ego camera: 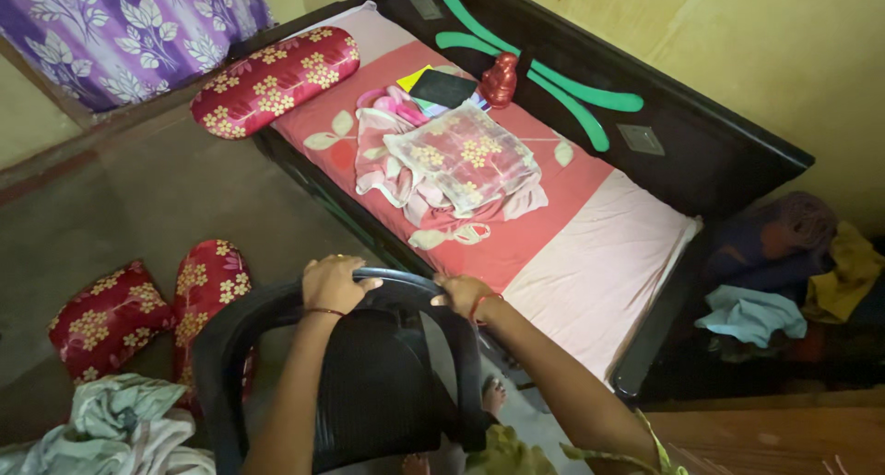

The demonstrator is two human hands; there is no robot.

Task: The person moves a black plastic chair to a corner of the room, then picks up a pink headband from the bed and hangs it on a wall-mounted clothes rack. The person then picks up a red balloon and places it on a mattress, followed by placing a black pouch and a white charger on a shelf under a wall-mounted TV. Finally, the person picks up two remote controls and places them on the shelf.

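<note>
A black plastic chair (369, 383) stands in front of me with its back toward the bed. My left hand (334, 283) grips the top rail of the chair's back on the left. On the right end of that same rail, my right hand (464, 295) has its fingers closed around it. A red thread sits on each wrist. Beyond the chair is a dark wooden bed (728, 162) with a red and pink sheet (590, 254). My bare foot shows on the floor under the chair.
On the bed lie a folded flowered cloth (466, 152), crumpled pink cloth, a red bolster (277, 79), a dark red bottle (500, 79) and a black flat object. Two red flowered cushions (157, 304) and a heap of pale cloth (120, 429) lie on the floor at left. Piled clothes (784, 281) at right.
</note>
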